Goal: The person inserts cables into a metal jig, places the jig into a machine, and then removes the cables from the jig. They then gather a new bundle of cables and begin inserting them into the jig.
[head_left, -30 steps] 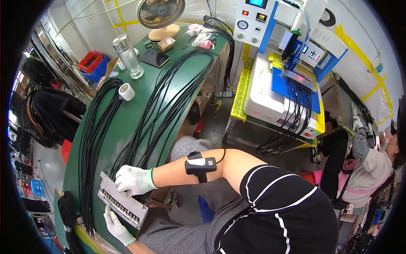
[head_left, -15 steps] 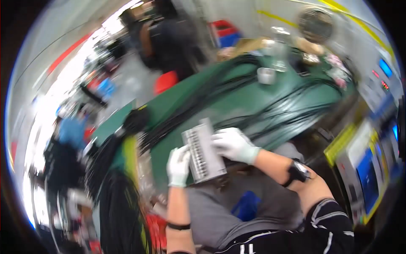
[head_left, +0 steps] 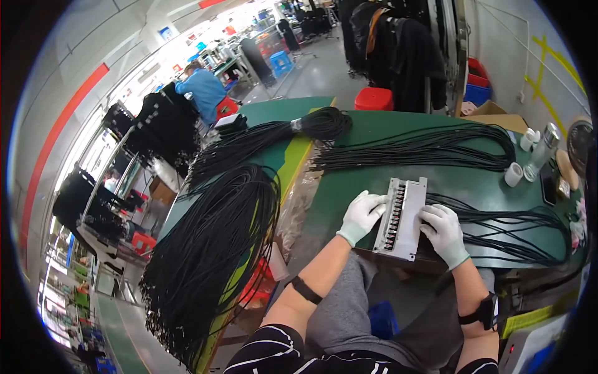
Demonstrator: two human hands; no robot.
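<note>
A silver metal fixture (head_left: 410, 219) with a row of small dark connector-like pieces in slots lies tilted at the table's near edge. My left hand (head_left: 363, 218), in a white glove, closes on its left edge beside the slots. On the opposite side my right hand (head_left: 443, 232), also gloved, has its fingers bent against the right edge. Black cables (head_left: 511, 218) run out behind the right hand and loop on the green table (head_left: 336, 193). What the palms touch is hidden.
A thick bundle of black cables (head_left: 212, 243) hangs over the left table, with a tied bundle (head_left: 274, 137) behind it. Another cable bundle (head_left: 430, 146) lies beyond the fixture. A clear bottle (head_left: 542, 153) and a white roll (head_left: 514, 174) stand right. A person in blue (head_left: 204, 93) sits far off.
My view has swung to the left and steadied, bringing the left cable bundles into fuller sight. Both hands stay at the metal fixture's sides.
</note>
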